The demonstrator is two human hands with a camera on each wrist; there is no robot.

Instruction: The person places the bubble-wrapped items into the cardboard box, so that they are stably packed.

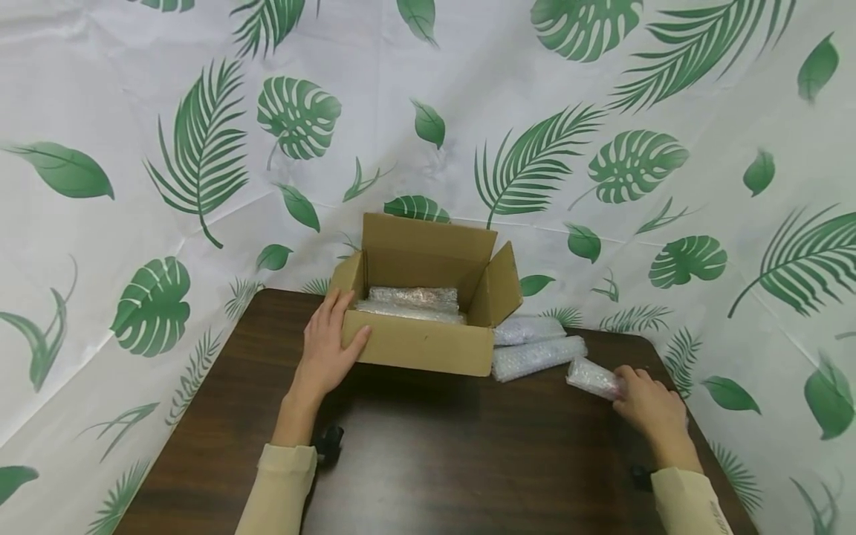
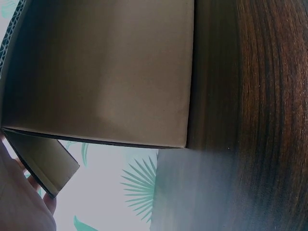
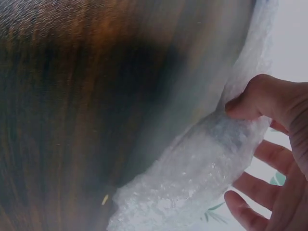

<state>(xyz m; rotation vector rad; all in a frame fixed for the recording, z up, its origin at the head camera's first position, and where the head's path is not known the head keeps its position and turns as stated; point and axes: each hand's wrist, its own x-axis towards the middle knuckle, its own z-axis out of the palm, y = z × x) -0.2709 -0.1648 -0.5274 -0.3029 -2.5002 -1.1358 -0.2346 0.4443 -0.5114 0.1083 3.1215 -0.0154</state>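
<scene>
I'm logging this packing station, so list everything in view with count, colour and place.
Cardboard box: 1, brown, open on the table
Bubble-wrapped packages in the box: at least 2, clear to silvery, lower ones may be hidden
Bubble-wrapped rolls: 2, whitish, on the table, right of the box in the head view
Held roll: 1, bubble-wrapped, whitish, in the right hand
Table: 1, dark brown, under the box
Backdrop: white with green leaves, behind and around the table
Dark wrist fitting: 1 clearly seen, black, by the left wrist
Sleeves: 2, pale beige, on the forearms
Hands: 2, bare; left hand on the box's left side, right pinching the held roll
</scene>
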